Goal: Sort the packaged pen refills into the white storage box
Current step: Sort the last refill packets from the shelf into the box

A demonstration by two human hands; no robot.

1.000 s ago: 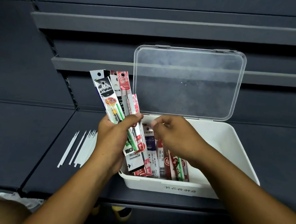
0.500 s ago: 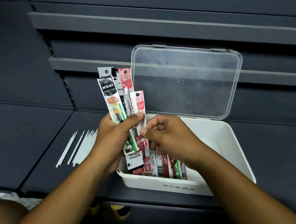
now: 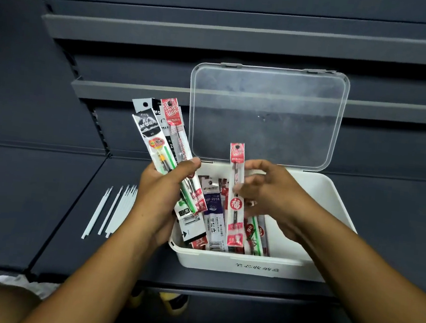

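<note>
- Right, nearest us the box (image 3: 209, 261) sits on the dark shelf (image 3: 45, 196), its front wall carrying a printed label too small to read.
- Inside, several packs (image 3: 213, 211) lie side by side along the left half, long edges running near to far. The right half shows bare white floor.
- Just above them the right hand (image 3: 268, 196) pinches one red pack (image 3: 235, 205) between thumb and fingers, upright, its lower end over the packs in the box.
- My call: this is the placing step. Tip that pack flat, line it up with its neighbours and slide it in beside the row, not across it, so the bare side fills next.
- To the left, the left hand (image 3: 158, 200) is clamped round a fan (image 3: 156, 139) of more packs, held up over the box's left edge, so there's plenty left to sort.
- Further left, loose white sticks (image 3: 120, 209) lie on the shelf, apart from the box.
- At the back the clear lid (image 3: 264, 114) stands open and upright on its hinge. Mind not to knock it when reaching in.
</note>
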